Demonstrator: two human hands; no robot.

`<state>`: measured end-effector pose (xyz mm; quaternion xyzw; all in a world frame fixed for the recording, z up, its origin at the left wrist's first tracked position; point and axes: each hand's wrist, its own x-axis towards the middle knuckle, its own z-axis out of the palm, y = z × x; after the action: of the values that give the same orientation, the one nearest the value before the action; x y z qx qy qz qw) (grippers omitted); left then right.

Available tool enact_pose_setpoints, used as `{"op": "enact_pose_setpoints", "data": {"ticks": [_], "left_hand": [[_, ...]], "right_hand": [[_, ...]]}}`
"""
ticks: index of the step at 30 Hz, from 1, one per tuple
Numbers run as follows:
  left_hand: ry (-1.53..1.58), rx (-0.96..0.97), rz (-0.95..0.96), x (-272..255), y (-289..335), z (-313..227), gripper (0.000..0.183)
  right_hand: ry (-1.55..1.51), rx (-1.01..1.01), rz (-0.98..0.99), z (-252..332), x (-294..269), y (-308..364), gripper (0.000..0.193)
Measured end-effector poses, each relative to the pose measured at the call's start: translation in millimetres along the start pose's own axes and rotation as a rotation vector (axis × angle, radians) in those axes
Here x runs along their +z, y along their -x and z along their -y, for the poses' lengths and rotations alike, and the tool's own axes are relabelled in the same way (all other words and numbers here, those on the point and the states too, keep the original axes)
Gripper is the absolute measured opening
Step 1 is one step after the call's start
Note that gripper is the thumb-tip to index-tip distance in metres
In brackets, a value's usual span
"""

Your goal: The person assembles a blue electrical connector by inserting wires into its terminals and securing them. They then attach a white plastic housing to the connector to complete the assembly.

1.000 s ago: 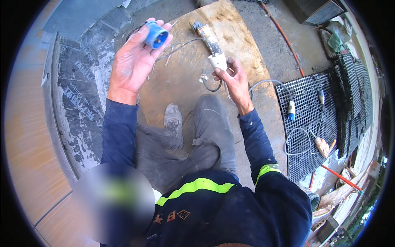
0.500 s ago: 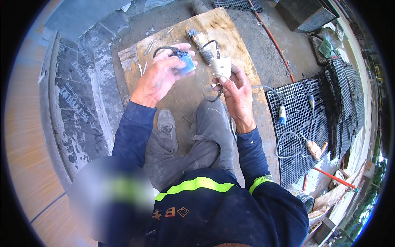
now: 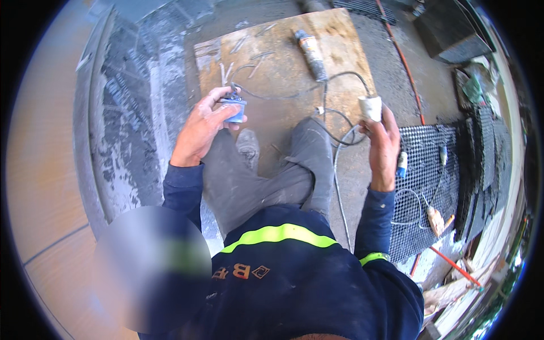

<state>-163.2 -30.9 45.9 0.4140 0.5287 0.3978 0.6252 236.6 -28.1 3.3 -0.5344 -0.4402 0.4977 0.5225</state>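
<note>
The left hand (image 3: 203,127) pinches a small blue plug (image 3: 234,108) between thumb and fingertips, raised over the near left corner of a plywood board (image 3: 283,73), likely so its end can be seen and worked. The right hand (image 3: 384,136) is closed around a white socket (image 3: 371,107), held upright at about the same height, well apart from the plug to the right. A grey cord (image 3: 334,122) runs from the socket across the board towards a power tool (image 3: 311,54) lying at the far side, slack enough to loop. Another cord seems to trail from the plug; where it ends is unclear. A shoe (image 3: 248,146) rests on the board's near edge, perhaps steadying it. To the right lies a black mesh mat (image 3: 422,198) with an orange rod (image 3: 403,62) beyond.
</note>
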Motion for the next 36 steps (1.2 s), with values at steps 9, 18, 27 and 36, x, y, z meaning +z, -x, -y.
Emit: {"op": "enact_pose_setpoints", "data": {"ticks": [9, 18, 27, 36], "left_hand": [[0.277, -0.120, -0.123, -97, 115, 29, 0.061], [-1.037, 0.277, -0.518, -55, 106, 29, 0.081], [-1.195, 1.258, 0.071, 133, -11, -127, 0.071], [-0.977, 1.194, -0.144, 36, -20, -161, 0.044]], "right_hand": [[-0.245, -0.055, 0.108, 1, -33, 18, 0.054], [0.121, -0.143, 0.333, 82, -51, 10, 0.058], [0.369, -0.482, 0.688, 177, 34, -21, 0.050], [0.765, -0.635, 0.443, 284, 137, -26, 0.029]]}}
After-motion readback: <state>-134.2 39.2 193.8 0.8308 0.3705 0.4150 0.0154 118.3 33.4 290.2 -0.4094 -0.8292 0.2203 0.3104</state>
